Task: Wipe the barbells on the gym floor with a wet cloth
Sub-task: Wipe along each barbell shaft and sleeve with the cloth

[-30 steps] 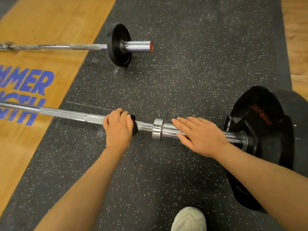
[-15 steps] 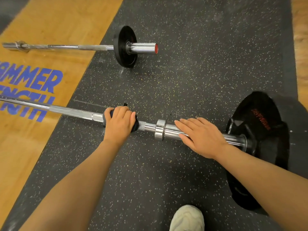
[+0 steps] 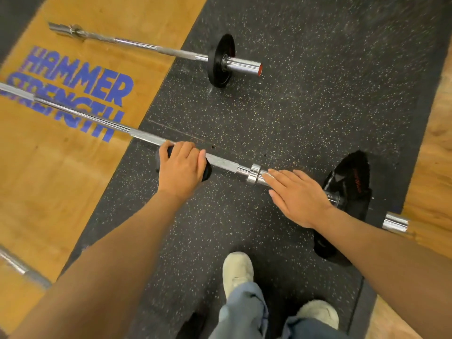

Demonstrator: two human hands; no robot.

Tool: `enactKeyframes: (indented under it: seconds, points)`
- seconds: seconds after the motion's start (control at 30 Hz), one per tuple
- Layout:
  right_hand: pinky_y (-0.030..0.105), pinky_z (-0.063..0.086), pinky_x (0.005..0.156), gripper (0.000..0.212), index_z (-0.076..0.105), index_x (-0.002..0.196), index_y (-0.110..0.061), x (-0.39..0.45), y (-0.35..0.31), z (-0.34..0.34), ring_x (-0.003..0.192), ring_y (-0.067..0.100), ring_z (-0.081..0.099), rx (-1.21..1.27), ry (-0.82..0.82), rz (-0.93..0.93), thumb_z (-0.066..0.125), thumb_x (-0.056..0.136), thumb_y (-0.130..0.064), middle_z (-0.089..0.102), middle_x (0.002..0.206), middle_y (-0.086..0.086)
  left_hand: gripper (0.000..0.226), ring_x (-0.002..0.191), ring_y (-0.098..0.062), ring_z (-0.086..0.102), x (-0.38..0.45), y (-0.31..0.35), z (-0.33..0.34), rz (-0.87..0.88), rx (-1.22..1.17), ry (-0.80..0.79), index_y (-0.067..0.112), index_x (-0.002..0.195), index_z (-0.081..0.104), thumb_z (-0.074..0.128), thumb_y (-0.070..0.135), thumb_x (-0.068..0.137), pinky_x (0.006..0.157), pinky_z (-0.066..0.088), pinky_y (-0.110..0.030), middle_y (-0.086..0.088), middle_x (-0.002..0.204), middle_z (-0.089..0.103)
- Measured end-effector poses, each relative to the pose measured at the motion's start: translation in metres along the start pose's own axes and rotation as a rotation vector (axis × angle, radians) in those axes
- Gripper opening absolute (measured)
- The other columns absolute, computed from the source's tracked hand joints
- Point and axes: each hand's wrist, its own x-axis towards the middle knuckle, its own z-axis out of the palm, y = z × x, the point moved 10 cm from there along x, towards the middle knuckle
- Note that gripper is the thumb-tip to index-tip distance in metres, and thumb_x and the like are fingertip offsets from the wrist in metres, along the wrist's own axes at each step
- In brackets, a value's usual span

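Head view: barbell (image 3: 221, 163) runs upper-left to lower-right — left hand (image 3: 182, 167) grips cloth (image 3: 207, 172) (right hand (image 3: 297, 198) flat)

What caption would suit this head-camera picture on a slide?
Left hand grips a dark cloth around the near barbell; right hand rests flat on its sleeve.

The long chrome steel barbell (image 3: 227, 165) gleams, smooth at its sleeve and dull grey where knurled. Its round black plate (image 3: 352, 182) looks glossy, likely rubber. The speckled black rubber mat (image 3: 293, 113) is matt and grainy; the varnished orange wood floor (image 3: 49, 179) shines.
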Motion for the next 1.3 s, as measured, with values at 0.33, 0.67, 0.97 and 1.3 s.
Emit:
enactKeyframes:
  seconds: [0.33, 0.67, 0.97, 1.3]
  points:
    - [0.045, 0.055, 0.092, 0.054, 0.064, 0.130, -0.009, 0.024, -0.032, -0.090, 0.108, 0.028, 0.067, -0.015, -0.023, 0.030, 0.027, 0.099, -0.033, 0.066, 0.128, 0.010, 0.039, 0.091, -0.032, 0.060, 0.037, -0.028, -0.071, -0.039, -0.091, -0.086, 0.008, 0.085, 0.068, 0.037, 0.025, 0.101, 0.097, 0.026, -0.045, -0.008, 0.090, 0.064]
    - [0.045, 0.051, 0.098, 0.053, 0.062, 0.134, -0.012, 0.059, -0.049, -0.122, 0.114, 0.027, 0.065, 0.015, -0.009, 0.077, 0.027, 0.100, -0.033, 0.064, 0.132, 0.008, 0.041, 0.088, -0.030, 0.060, 0.074, -0.023, -0.087, 0.046, -0.110, -0.107, 0.009, 0.082, 0.068, 0.037, 0.027, 0.102, 0.096, 0.029, -0.044, -0.005, 0.089, 0.063]
    - [0.045, 0.049, 0.102, 0.055, 0.060, 0.136, -0.011, 0.080, -0.035, -0.133, 0.117, 0.027, 0.064, -0.029, -0.053, 0.113, 0.026, 0.099, -0.033, 0.063, 0.135, 0.009, 0.043, 0.093, -0.026, 0.059, 0.101, -0.029, -0.097, -0.020, -0.162, -0.151, 0.011, 0.084, 0.069, 0.034, 0.030, 0.102, 0.098, 0.027, -0.043, -0.004, 0.094, 0.064]
    - [0.042, 0.047, 0.103, 0.055, 0.062, 0.134, -0.012, 0.110, -0.067, -0.092, 0.116, 0.024, 0.065, -0.041, -0.092, 0.356, 0.026, 0.098, -0.033, 0.065, 0.132, 0.007, 0.044, 0.094, -0.024, 0.058, 0.098, -0.083, -0.054, 0.031, -0.241, -0.192, 0.010, 0.084, 0.068, 0.036, 0.037, 0.098, 0.097, 0.026, -0.043, -0.002, 0.093, 0.062]
